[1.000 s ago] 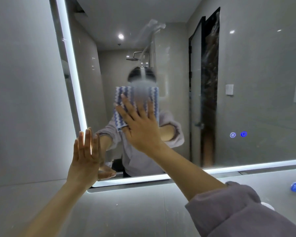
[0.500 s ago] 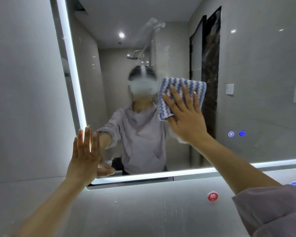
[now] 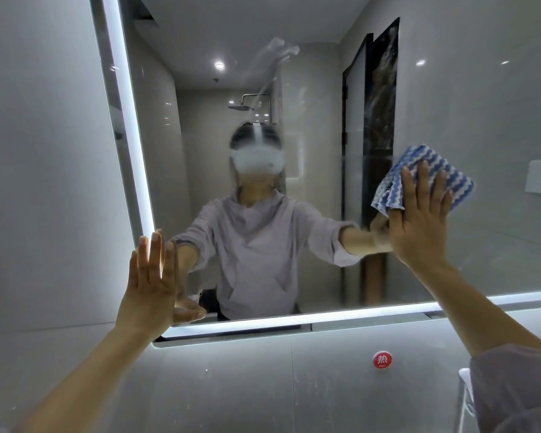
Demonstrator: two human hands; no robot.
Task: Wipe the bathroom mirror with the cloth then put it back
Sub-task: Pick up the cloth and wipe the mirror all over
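Pale lilac top, bare forearms

From my feed, the right sleeve (image 3: 519, 392) bunches in soft lilac fabric at the lower right of the frame; the left forearm (image 3: 85, 370) at lower left is uncovered. I see no rings or watch on the left hand (image 3: 150, 285) or right hand (image 3: 419, 220).

Right hand (image 3: 419, 220) flat on blue-white cloth (image 3: 425, 176) against mirror (image 3: 294, 151); left hand (image 3: 150, 289) at its corner

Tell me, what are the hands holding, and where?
The right hand presses flat on the lower-left part of the blue-and-white cloth, pinning it to the mirror. The left hand holds nothing.
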